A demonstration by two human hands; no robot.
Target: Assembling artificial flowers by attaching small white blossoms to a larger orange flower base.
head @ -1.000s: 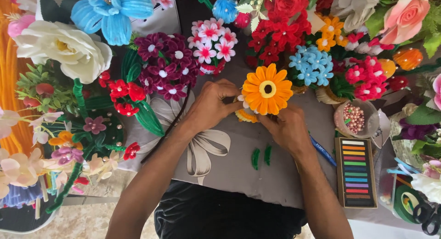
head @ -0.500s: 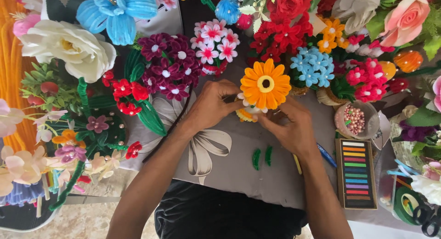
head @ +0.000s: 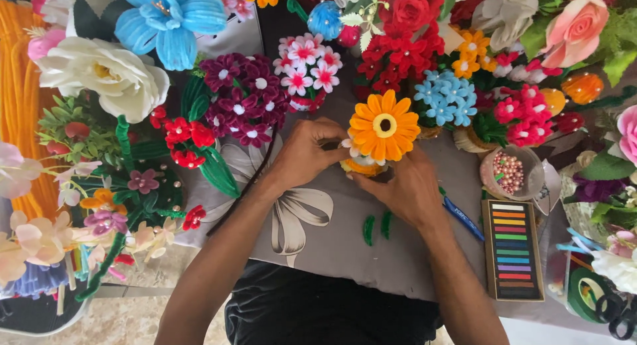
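Orange pipe-cleaner daisy w/ yellow centre point(head: 384, 127) sits mid-scene, held up over the grey cushion w/ a cream flower-and-bow print point(head: 332, 252) that covers the person's lap; both hands meet just under its head.

Largest risk first: the cushion is a soft, sloping base & it's ringed by craft flowers on three sides. Bare forearms cross it. A shifted knee or wide elbow could, I'd judge, tip the nearby stuff: the big white fabric rose point(head: 99, 76) & the cluster of dark purple pipe-cleaner blossoms point(head: 242, 99) at left, the pale-blue pipe-cleaner flower bunch point(head: 446, 98) just behind the daisy.

Next: flat box of coloured pastel sticks point(head: 511, 249) lies at the cushion's right edge, near the right forearm. A nudge outward probably slides it off. Small round dish of pink beads point(head: 509, 172) beside it would spill easily, beads hard to recover.

Then the daisy itself: left hand point(head: 304, 152) is curled round the part below the petals, fingers pinching; right hand point(head: 405, 189) is closed on the base from beneath. Exact grip pt is hidden by petals. Too hard a twist likely bends the wire or crushes petals.

Smallest: two short green pipe-cleaner pieces point(head: 377, 228) lie loose on the cushion btwn the wrists, a blue pen point(head: 463, 217) just right of them. Either can roll off unseen.
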